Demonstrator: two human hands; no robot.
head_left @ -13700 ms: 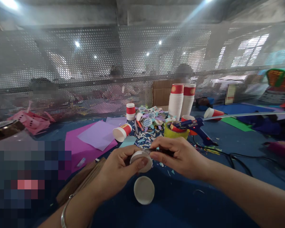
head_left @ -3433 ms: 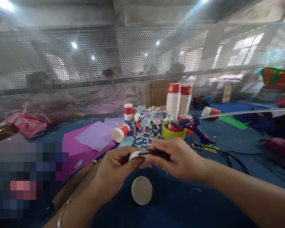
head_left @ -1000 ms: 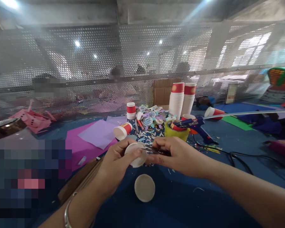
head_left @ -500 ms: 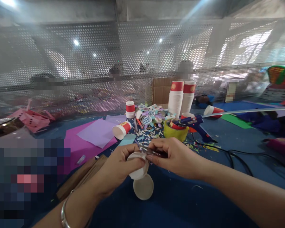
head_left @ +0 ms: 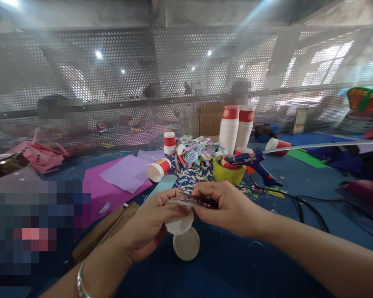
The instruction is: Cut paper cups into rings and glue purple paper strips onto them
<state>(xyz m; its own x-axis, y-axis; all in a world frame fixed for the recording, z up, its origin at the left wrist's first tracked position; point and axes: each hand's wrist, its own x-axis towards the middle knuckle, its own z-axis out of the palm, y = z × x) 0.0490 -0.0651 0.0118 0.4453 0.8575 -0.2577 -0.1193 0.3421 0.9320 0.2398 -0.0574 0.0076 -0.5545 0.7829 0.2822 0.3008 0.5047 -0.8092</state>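
Observation:
My left hand (head_left: 157, 213) is closed around a white paper cup piece (head_left: 179, 223) with a round end, thumb on its near side. My right hand (head_left: 226, 207) grips dark metal scissors (head_left: 199, 202), their thin blades pointing left at the upper rim of the white piece. Fingers hide the handles. Just below the held piece, a round whitish paper cup base (head_left: 186, 244) lies on the blue tabletop.
Ahead are paper scraps (head_left: 189, 171), a red-and-white cup (head_left: 158, 169) on its side and tall cup stacks (head_left: 228, 132). A blue glue gun (head_left: 261, 167) rests by a yellow tape roll (head_left: 228, 171), its black cord (head_left: 313, 198) trailing right. Purple paper sheets (head_left: 124, 174) and cardboard (head_left: 105, 229) lie left.
My left thumb has shifted back on the white cup piece, and the scissor blades now show more clearly above its rim. Both hands stay nearly in place.

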